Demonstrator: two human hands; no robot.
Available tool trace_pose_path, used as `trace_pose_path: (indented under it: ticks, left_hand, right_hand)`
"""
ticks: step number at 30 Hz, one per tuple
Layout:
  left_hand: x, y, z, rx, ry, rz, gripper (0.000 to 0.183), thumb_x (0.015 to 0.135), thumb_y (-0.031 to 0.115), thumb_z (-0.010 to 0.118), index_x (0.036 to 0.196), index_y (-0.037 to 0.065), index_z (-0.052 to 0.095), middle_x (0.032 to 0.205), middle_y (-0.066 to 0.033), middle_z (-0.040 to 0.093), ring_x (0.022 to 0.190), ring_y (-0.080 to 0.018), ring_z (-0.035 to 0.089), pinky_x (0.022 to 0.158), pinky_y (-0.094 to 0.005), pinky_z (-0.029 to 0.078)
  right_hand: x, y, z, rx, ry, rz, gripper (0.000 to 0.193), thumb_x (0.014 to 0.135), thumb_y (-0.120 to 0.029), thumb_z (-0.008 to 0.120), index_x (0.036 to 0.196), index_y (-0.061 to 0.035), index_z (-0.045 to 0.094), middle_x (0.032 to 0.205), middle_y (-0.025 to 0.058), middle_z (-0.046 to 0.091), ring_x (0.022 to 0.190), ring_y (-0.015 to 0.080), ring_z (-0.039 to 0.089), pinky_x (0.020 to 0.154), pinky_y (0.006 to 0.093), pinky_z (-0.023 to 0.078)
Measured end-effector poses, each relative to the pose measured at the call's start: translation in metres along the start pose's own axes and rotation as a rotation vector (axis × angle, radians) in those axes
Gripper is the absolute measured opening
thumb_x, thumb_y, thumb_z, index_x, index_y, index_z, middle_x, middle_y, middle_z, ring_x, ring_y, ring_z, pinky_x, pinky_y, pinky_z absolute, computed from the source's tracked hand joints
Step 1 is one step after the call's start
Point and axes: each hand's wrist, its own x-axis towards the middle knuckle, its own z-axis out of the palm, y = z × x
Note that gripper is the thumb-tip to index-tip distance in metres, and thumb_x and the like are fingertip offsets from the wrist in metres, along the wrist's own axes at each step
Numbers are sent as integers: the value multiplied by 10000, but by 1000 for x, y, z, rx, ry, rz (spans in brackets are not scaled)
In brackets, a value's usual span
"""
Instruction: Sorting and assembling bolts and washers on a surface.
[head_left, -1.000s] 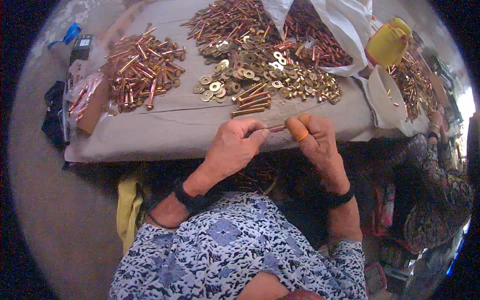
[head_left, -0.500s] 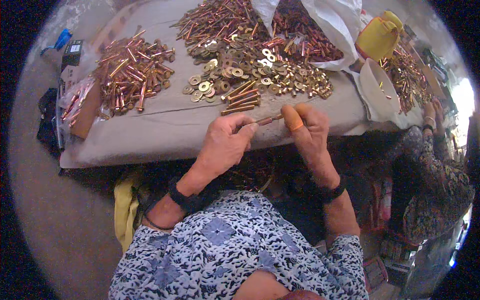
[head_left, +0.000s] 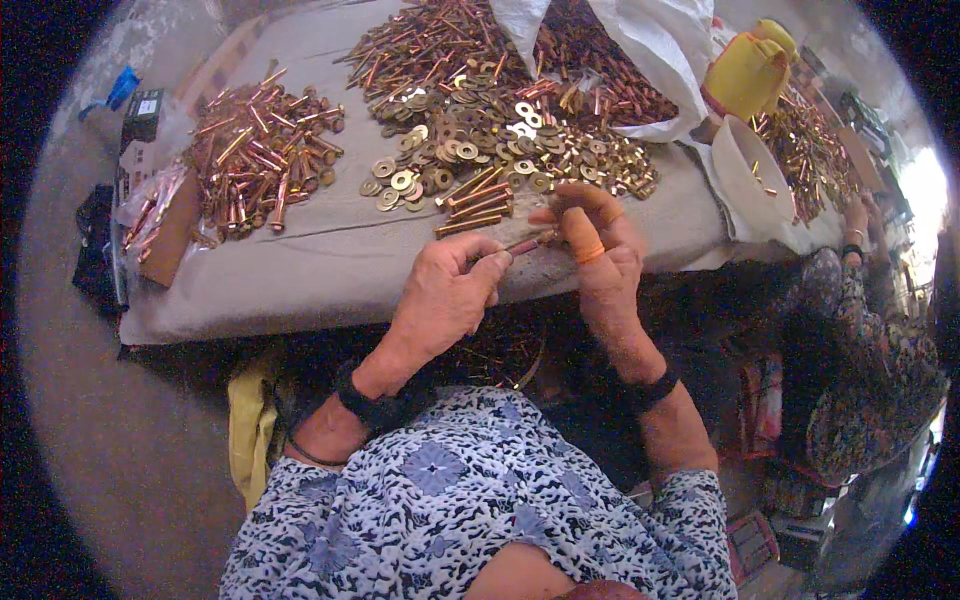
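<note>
Item: copper rod [head_left: 527,243], pinched between my left hand [head_left: 445,295] grip and right hand [head_left: 598,255] grip; washers [head_left: 480,160] lay beyond. I judged steady alignment essential.

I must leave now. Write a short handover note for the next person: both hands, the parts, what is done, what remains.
Left hand and right hand pinch one thin copper-coloured metal rod between them, above the front edge of the grey cloth-covered table.
A short row of copper rods lies just beyond the hands.
Behind it: a heap of round brass washers.
Far left: a pile of copper tubes.
Large loose heaps remain.
</note>
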Motion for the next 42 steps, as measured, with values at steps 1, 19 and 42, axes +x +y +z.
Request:
trace_pose_path:
  ticks: [1, 19, 42]
  left_hand:
    - [0, -1, 0, -4, 9, 9, 175, 847, 175, 508, 804, 15, 566, 534, 0, 492, 380, -52, 416, 336, -203, 317]
    - [4, -10, -16, -248, 76, 93, 169, 879, 190, 484, 864, 28, 528, 598, -10, 499, 359, -46, 403, 305, -183, 276]
    - [1, -17, -14, -108, -76, 99, 150, 863, 164, 477, 869, 29, 544, 571, -3, 499, 384, -45, 434, 322, -191, 327]
  right_hand:
    - [0, -5, 8, 174, -3, 17, 330, 879, -216, 486, 1111, 14, 443, 943, 116, 568, 891, 227, 575, 737, 301, 468]
    - [-9, -24, 3, 131, -44, 79, 191, 836, -67, 504, 990, 37, 549, 813, 99, 586, 599, 166, 605, 556, 264, 487]
    - [-6, -20, 12, -419, -30, -339, 174, 804, -160, 571, 686, -32, 575, 572, 11, 490, 550, 93, 450, 478, 265, 352]
